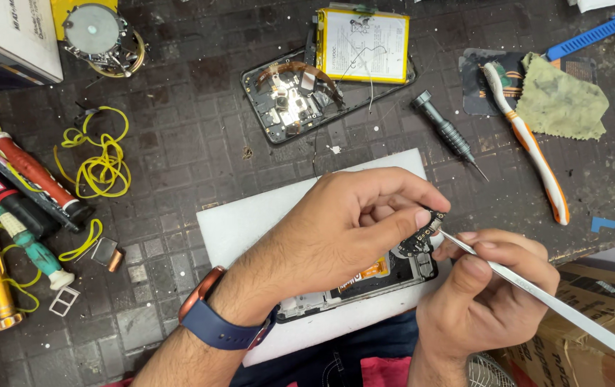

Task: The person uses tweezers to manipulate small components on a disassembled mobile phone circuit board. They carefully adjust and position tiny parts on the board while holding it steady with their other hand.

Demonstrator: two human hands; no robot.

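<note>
Fingers of the left hand (pixel 350 222) are pinched shut on a small dark circuit board (pixel 422 233), thumb and forefinger meeting at its edge, with the wrist, banded by a blue watch (pixel 218 322), angled in from below. Fingers of the right hand (pixel 483 294) are closed around a thin metal pry tool (pixel 558 308), whose tip is laid against the board just beyond the left fingertips. Beneath both sets of fingers an opened phone frame (pixel 386 276) is seen lying on a white pad (pixel 250 222); how far the board is lifted from it cannot quite be made out.

A dark, scuffed, gridded worktop (pixel 178 143) carries everything. Up and away from the fingers one second opened phone (pixel 286 104) is laid with one yellow-edged battery (pixel 363 44) over it. Just beyond the fingertips, one grey precision screwdriver (pixel 447 132) is found; farther right, one orange-and-white toothbrush (pixel 530 143) and one greenish cloth (pixel 562 100). Well to the left of the fingers, loops of yellow wire (pixel 99 161) and a row of several handled tools (pixel 13 208) are spread.
</note>
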